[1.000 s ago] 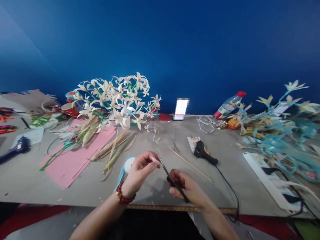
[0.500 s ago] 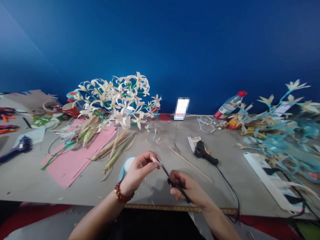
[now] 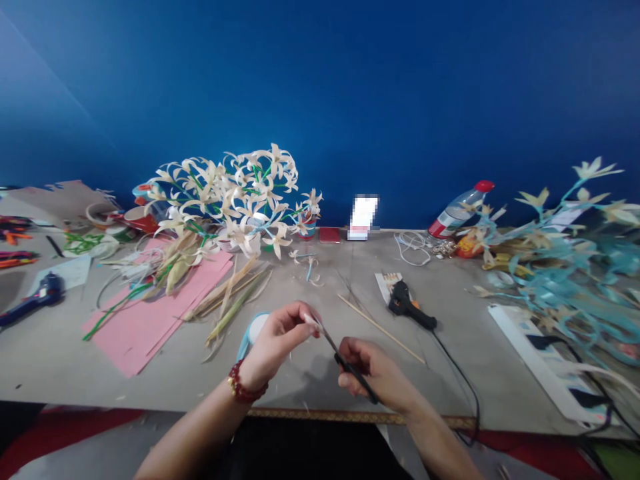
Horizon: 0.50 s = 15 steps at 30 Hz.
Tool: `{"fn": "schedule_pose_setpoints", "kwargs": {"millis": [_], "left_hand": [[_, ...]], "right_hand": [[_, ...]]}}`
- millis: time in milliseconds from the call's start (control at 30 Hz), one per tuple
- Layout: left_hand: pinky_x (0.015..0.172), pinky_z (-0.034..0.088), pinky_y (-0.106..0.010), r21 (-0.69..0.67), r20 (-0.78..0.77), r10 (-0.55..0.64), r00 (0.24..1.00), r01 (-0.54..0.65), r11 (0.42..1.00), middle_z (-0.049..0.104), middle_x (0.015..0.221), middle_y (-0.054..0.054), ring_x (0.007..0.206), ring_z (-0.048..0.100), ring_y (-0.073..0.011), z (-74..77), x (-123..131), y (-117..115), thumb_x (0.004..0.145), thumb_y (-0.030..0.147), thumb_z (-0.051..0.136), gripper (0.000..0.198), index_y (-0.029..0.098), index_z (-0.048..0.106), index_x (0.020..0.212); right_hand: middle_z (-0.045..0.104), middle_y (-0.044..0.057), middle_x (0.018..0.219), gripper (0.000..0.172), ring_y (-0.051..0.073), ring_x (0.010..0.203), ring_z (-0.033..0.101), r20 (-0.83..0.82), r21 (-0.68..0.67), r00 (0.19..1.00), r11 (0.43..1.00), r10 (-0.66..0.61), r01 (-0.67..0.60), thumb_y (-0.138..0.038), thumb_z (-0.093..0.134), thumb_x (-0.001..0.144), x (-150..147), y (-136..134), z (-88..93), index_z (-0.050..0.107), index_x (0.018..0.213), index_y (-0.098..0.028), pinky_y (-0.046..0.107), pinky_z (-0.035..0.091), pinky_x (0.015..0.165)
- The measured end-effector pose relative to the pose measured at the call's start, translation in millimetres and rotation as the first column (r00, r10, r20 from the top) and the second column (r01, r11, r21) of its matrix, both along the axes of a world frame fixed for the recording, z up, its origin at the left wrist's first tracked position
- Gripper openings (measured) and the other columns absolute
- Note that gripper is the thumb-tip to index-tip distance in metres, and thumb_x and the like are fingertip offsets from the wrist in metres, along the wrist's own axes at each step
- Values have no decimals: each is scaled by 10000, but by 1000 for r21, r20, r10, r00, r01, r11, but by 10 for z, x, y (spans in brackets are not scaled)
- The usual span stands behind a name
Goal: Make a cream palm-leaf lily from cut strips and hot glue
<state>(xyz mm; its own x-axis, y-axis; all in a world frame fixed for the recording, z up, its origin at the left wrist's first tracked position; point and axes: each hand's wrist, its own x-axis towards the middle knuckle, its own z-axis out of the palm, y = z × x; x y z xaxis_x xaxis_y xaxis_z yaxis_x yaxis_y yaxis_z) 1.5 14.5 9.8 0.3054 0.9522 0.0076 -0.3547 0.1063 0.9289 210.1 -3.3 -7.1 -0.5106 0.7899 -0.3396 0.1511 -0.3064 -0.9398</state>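
Fingers: left hand [image 3: 277, 343] pinched on pale strip [image 3: 314, 323] | right hand [image 3: 383, 379] closed round scissors [image 3: 346, 361] | table [image 3: 50, 363] edge just beneath wrists; open tabletop ahead.

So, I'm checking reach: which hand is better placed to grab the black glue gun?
Right, probably: the black glue gun lies just beyond the right hand, though it holds black-handled scissors; the left hand pinches a small pale strip.

Red bead bracelet [image 3: 242, 389] behind L grip [image 3: 278, 340]; both forearms bare.
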Motion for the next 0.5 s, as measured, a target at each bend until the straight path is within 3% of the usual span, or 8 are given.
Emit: {"fn": "schedule_pose_setpoints", "kwargs": {"millis": [500], "left_hand": [[741,441,-272,-24,-68,-8,998,7,1000,640,840,-42,735,568,-141,40,-17,3,803,255,690,144,158,595,756]], "right_hand": [[470,-83,573,551,61,454,380,-11,-4,1000,1000,-4,4,-593,788,628,22,-16,-49,390,675,-215,196,295,440]]}}
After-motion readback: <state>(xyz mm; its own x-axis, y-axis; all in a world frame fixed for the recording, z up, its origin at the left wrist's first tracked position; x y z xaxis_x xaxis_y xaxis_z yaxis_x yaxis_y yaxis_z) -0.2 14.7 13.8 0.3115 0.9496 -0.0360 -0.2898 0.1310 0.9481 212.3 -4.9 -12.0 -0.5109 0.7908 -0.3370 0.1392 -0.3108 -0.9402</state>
